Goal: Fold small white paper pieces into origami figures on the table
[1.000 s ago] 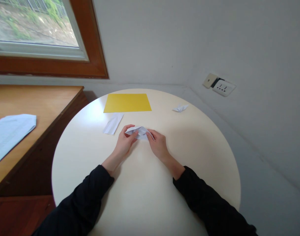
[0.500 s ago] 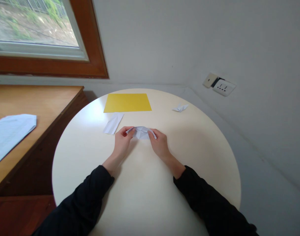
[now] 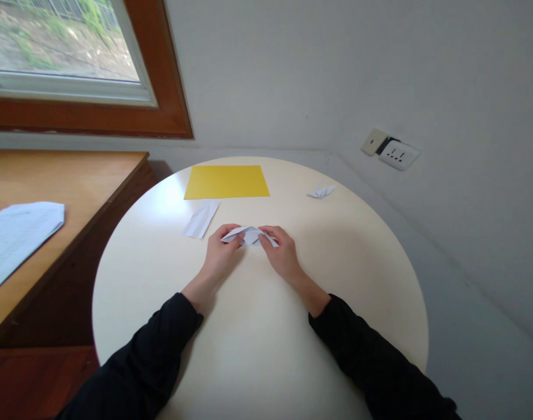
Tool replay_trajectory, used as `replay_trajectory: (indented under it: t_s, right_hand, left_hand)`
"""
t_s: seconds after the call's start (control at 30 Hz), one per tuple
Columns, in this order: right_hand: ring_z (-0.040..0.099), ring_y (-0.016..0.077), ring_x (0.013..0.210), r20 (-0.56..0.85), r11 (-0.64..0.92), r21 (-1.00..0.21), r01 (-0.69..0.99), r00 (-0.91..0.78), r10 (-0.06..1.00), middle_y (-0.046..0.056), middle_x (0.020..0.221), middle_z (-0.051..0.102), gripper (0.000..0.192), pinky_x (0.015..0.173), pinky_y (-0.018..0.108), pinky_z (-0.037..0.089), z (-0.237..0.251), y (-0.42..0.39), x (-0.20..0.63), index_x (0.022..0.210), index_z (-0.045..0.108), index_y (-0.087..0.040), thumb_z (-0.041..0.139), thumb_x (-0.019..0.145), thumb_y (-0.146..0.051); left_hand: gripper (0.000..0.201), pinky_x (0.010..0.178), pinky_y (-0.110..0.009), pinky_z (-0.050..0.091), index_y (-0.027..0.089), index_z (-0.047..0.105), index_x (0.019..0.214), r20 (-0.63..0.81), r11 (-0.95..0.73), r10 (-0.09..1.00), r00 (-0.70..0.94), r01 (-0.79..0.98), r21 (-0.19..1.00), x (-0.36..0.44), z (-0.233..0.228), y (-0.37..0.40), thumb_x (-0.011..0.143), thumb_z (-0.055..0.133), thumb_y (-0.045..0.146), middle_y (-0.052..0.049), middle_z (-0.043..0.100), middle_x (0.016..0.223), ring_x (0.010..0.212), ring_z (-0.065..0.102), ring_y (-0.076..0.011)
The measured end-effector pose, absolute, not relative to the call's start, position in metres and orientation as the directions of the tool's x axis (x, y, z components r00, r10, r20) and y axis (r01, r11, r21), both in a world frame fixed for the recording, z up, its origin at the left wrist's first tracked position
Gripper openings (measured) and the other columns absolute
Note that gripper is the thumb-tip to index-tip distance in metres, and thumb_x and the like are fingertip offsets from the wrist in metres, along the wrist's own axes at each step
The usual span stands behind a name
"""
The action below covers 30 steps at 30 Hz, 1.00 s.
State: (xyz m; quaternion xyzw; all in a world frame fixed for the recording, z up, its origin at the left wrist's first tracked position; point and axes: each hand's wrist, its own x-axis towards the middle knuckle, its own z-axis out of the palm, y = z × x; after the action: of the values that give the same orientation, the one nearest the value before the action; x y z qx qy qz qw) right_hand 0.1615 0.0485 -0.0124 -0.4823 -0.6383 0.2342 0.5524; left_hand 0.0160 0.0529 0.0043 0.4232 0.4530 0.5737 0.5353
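A small piece of folded white paper (image 3: 251,235) is held between my two hands, above the middle of the round table. My left hand (image 3: 223,244) pinches its left end, thumb on the near side. On the right end, my right hand (image 3: 280,248) grips it in the same way, fingers behind. The paper shows creases and angled flaps; parts of it are hidden by the fingers. Just beyond my left hand lies a creased white paper strip (image 3: 202,219). A yellow sheet (image 3: 227,182) rests flat farther back.
A folded white paper crane (image 3: 321,191) sits near the far right edge of the round white table (image 3: 258,350). To the left stands a wooden desk (image 3: 95,175) with white papers (image 3: 25,233) on it. A wall socket (image 3: 399,154) is at right, a window at upper left.
Both thumbs have moved inward toward each other on the folded paper. Its middle looks narrower and its flaps are bent closer together. The other things have stayed in place.
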Motion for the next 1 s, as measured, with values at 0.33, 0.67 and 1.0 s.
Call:
replay_trajectory:
  t_s: [0.33,0.67,1.0]
  right_hand:
    - [0.062,0.0172,0.079,0.194,0.187,-0.976,-0.108,-0.055,0.98,0.005,0.091,0.066,0.037,0.059,0.03,0.059,-0.008,0.049,0.161,0.092,0.066,-0.019,0.055,0.078,-0.051]
    - [0.064,0.0165,0.076,0.265,0.265,-0.963,-0.038,0.02,0.964,0.004,0.091,0.067,0.027,0.062,0.031,0.059,-0.016,0.053,0.16,0.092,0.063,-0.019,0.067,0.069,-0.03]
    - [0.06,0.0144,0.068,0.395,0.387,-0.91,0.147,0.03,0.918,0.002,0.079,0.063,0.013,0.064,0.029,0.053,-0.017,0.049,0.159,0.086,0.06,-0.019,0.059,0.073,-0.022]
  left_hand:
    - [0.028,0.064,-0.026,0.045,0.016,0.06,0.081,0.045,-0.07,0.991,-0.125,-0.201,0.977,0.015,0.003,0.053,0.057,0.072,0.024,0.0,0.063,0.071,0.068,0.058,-0.0136]
    - [0.027,0.078,-0.029,0.048,0.016,0.056,0.079,-0.137,0.169,0.986,0.099,-0.584,0.794,0.016,0.013,0.051,0.056,0.069,0.013,-0.002,0.064,0.08,0.078,0.062,-0.0133]
    - [0.026,0.084,-0.029,0.05,0.011,0.064,0.079,-0.163,0.254,0.963,0.213,-0.528,0.81,0.019,0.009,0.046,0.061,0.078,0.023,-0.006,0.067,0.084,0.081,0.064,-0.0143]
